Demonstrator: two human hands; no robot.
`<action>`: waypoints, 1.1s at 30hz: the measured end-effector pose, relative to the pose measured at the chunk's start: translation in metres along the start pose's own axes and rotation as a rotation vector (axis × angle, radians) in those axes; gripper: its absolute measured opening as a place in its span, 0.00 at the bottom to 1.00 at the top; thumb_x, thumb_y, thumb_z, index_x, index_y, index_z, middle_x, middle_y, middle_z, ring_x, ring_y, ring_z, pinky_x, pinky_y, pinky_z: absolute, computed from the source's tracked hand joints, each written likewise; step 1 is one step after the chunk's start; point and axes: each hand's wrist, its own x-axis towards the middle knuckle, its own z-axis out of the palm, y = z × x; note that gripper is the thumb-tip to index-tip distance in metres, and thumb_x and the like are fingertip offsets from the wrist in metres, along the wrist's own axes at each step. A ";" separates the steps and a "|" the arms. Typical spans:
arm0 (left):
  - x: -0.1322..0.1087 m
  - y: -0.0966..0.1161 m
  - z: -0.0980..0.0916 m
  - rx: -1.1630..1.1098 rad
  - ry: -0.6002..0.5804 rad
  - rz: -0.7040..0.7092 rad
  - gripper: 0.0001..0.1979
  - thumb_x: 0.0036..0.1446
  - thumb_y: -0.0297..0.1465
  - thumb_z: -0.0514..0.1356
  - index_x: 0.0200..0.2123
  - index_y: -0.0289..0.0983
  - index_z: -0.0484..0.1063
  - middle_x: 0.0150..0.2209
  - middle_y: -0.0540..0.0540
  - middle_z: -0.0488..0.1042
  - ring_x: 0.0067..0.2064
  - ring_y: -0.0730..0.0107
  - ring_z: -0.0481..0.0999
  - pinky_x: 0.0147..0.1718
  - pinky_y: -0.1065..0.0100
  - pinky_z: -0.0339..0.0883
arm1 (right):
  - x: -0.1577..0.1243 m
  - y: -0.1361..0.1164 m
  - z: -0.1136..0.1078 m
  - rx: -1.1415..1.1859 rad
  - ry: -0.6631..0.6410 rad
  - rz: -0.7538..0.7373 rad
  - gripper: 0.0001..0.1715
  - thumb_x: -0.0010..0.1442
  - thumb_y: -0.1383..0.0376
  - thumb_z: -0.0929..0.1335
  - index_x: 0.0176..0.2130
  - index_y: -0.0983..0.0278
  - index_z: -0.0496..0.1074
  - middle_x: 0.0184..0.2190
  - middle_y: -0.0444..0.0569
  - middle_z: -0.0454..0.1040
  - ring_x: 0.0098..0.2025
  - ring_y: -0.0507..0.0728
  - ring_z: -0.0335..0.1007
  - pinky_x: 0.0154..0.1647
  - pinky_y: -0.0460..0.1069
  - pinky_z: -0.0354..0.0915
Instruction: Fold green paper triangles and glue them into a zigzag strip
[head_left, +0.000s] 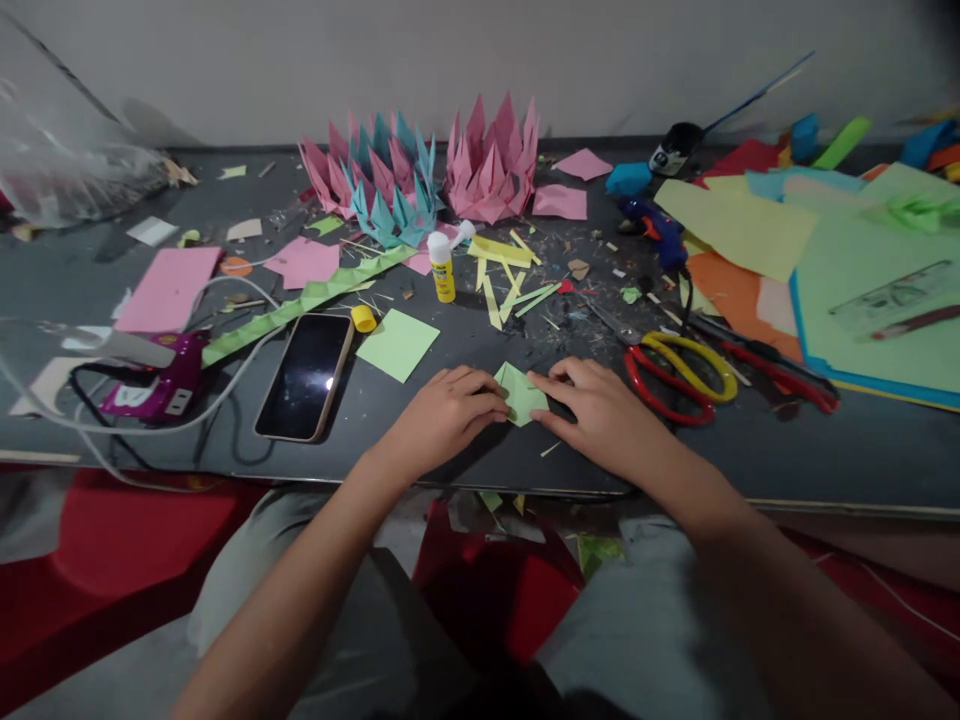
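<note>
A small folded light-green paper piece (pixel 519 393) lies on the dark table (pixel 465 450) near its front edge. My left hand (pixel 442 415) has its fingers curled and pressed on the paper's left edge. My right hand (pixel 600 410) presses the right edge with its fingertips, fingers close together. Both hands pinch the folded paper flat against the table.
A phone (pixel 305 376) lies left, next to a green paper square (pixel 397 344) and a yellow glue bottle (pixel 442 266). Red and yellow scissors (pixel 679 370) lie right, beside stacked coloured sheets (pixel 862 270). Pink and teal paper flowers (pixel 427 170) stand at the back. A purple glue gun (pixel 157 385) sits far left.
</note>
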 end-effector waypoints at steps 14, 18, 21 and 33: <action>0.005 0.022 0.004 0.233 -0.015 0.023 0.07 0.58 0.25 0.53 0.38 0.36 0.70 0.36 0.46 0.71 0.39 0.66 0.69 0.38 0.65 0.62 | 0.003 0.025 0.010 0.184 0.081 -0.296 0.14 0.63 0.66 0.59 0.39 0.61 0.73 0.38 0.51 0.72 0.40 0.56 0.63 0.42 0.52 0.60; -0.005 0.041 0.011 0.320 0.063 -0.060 0.09 0.59 0.24 0.51 0.39 0.33 0.69 0.36 0.43 0.72 0.39 0.63 0.71 0.39 0.62 0.66 | 0.008 0.021 0.009 0.198 0.051 -0.259 0.14 0.63 0.65 0.59 0.36 0.62 0.72 0.39 0.52 0.69 0.40 0.56 0.62 0.41 0.52 0.59; -0.011 0.043 0.015 0.289 0.139 -0.039 0.10 0.59 0.26 0.50 0.40 0.33 0.69 0.39 0.42 0.72 0.44 0.62 0.72 0.42 0.62 0.67 | 0.010 0.016 0.007 0.218 0.024 -0.206 0.14 0.63 0.63 0.58 0.35 0.63 0.71 0.39 0.52 0.67 0.41 0.57 0.62 0.42 0.53 0.57; -0.019 0.043 0.021 0.269 0.061 -0.055 0.16 0.58 0.35 0.54 0.47 0.34 0.67 0.44 0.40 0.71 0.53 0.55 0.67 0.50 0.56 0.64 | 0.013 0.000 0.010 0.235 0.122 -0.035 0.08 0.57 0.63 0.65 0.38 0.61 0.70 0.38 0.51 0.67 0.41 0.59 0.62 0.42 0.54 0.58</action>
